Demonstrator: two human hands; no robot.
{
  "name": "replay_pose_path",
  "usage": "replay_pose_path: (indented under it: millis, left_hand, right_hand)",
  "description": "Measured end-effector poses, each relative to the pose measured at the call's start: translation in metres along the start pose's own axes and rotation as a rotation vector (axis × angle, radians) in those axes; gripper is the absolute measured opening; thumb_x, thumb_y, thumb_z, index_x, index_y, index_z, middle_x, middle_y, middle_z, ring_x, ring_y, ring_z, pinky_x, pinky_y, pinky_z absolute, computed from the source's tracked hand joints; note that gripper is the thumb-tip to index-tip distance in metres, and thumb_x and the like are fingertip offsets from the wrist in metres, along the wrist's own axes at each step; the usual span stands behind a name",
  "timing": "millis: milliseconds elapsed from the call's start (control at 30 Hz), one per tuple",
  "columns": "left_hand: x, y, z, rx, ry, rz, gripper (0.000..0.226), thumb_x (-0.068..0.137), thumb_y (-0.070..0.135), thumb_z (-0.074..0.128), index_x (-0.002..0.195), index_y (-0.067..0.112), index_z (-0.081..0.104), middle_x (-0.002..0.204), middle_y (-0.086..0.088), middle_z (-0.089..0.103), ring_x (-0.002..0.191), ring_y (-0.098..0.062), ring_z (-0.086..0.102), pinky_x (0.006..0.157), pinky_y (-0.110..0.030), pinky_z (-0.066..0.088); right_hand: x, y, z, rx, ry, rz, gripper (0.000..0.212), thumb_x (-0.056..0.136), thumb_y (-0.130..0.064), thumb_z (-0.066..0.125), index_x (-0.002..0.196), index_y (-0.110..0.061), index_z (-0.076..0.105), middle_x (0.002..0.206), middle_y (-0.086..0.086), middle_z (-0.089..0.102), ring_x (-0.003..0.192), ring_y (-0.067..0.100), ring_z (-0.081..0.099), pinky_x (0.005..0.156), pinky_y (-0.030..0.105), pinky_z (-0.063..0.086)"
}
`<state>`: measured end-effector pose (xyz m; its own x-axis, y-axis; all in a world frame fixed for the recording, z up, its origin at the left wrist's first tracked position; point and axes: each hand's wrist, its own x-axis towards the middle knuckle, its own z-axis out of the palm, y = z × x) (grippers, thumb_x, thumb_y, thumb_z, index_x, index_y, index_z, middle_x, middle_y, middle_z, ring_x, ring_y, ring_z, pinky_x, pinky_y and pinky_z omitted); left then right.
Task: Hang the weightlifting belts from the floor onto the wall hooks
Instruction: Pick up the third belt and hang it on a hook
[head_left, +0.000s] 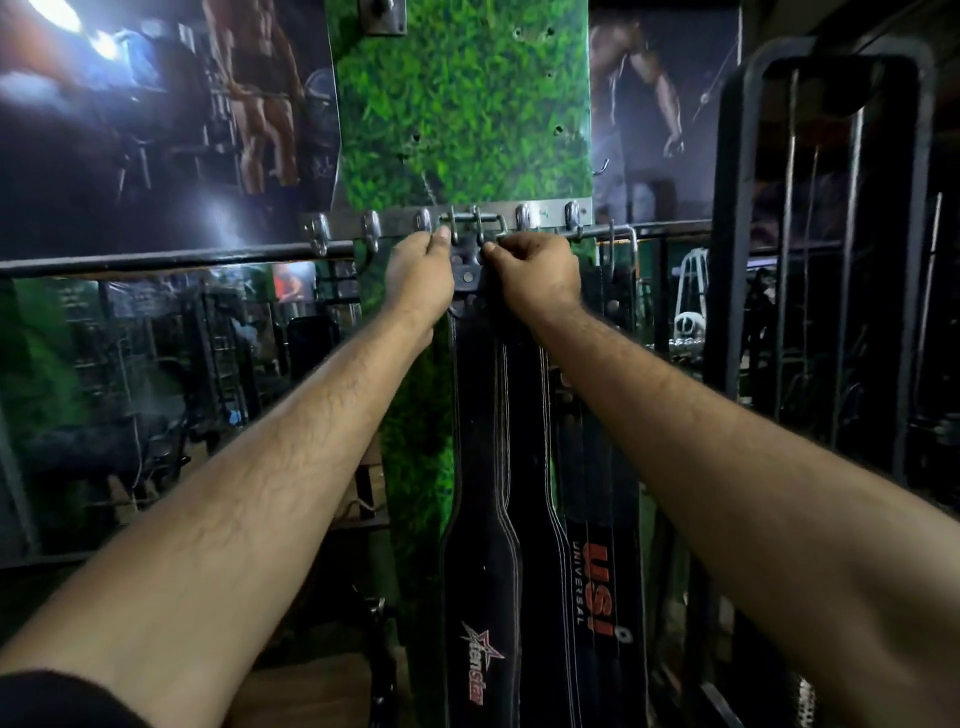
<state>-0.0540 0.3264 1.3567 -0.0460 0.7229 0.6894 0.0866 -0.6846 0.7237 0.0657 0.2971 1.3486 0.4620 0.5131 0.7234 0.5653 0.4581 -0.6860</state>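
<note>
A metal hook rail (545, 214) runs across the bottom of a green grass-print panel. A black belt with a red star logo (480, 545) hangs straight down from the rail's middle, its steel buckle (475, 228) over the hooks. My left hand (418, 273) pinches the buckle's left side and my right hand (537, 273) pinches its right side. Behind it and to the right hangs a second black belt marked USI (602, 571), its top hidden by my right arm.
Bare hooks (371, 228) stand on the rail to the left and right of the buckle. A black horizontal bar (171, 258) crosses under the rail. Mirrors and posters cover the wall at left, and a dark machine frame (831, 260) rises at right.
</note>
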Motion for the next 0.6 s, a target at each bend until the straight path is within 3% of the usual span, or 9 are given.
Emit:
replay_pose_path:
  millis: [133, 300, 467, 533, 600]
  left_hand:
    - [0.016, -0.002, 0.009, 0.052, -0.008, -0.106, 0.035, 0.105, 0.035, 0.047, 0.091, 0.009, 0.066, 0.088, -0.002, 0.06, 0.079, -0.015, 0.053, 0.06, -0.025, 0.038]
    - [0.012, -0.022, 0.013, 0.042, -0.042, -0.203, 0.03, 0.105, 0.034, 0.047, 0.093, 0.011, 0.061, 0.093, -0.005, 0.06, 0.078, -0.015, 0.055, 0.056, -0.022, 0.036]
    - [-0.004, -0.034, 0.011, -0.055, -0.007, -0.234, 0.041, 0.097, 0.048, 0.054, 0.09, 0.01, 0.067, 0.089, -0.007, 0.066, 0.083, -0.022, 0.062, 0.071, -0.033, 0.049]
    - [-0.014, -0.038, 0.01, -0.181, -0.022, -0.286, 0.054, 0.084, 0.061, 0.061, 0.092, 0.009, 0.072, 0.094, -0.005, 0.074, 0.088, -0.023, 0.069, 0.081, -0.041, 0.057]
    - [-0.029, -0.043, 0.007, -0.299, -0.061, -0.326, 0.052, 0.075, 0.063, 0.067, 0.091, 0.015, 0.076, 0.099, -0.006, 0.078, 0.094, -0.024, 0.073, 0.085, -0.042, 0.059]
  right_hand:
    - [0.015, -0.004, 0.001, -0.096, -0.065, 0.101, 0.027, 0.089, -0.043, 0.073, 0.103, -0.021, 0.079, 0.101, 0.003, 0.079, 0.095, 0.021, 0.073, 0.089, 0.035, 0.06]
    - [0.001, 0.009, 0.003, -0.08, -0.082, 0.153, 0.026, 0.083, -0.044, 0.078, 0.094, -0.021, 0.08, 0.096, 0.003, 0.079, 0.093, 0.022, 0.074, 0.086, 0.039, 0.062]
    - [-0.042, 0.026, 0.013, 0.179, 0.07, 0.094, 0.036, 0.081, -0.044, 0.078, 0.11, -0.023, 0.071, 0.097, -0.005, 0.076, 0.092, 0.015, 0.073, 0.087, 0.042, 0.061]
    - [-0.061, 0.034, 0.019, 0.267, 0.125, 0.063, 0.04, 0.082, -0.04, 0.08, 0.116, -0.022, 0.068, 0.103, -0.005, 0.075, 0.095, 0.012, 0.071, 0.091, 0.036, 0.059]
    - [-0.076, 0.045, 0.021, 0.317, 0.151, 0.083, 0.034, 0.084, -0.029, 0.081, 0.114, -0.02, 0.068, 0.099, -0.005, 0.076, 0.091, 0.009, 0.071, 0.089, 0.032, 0.059]
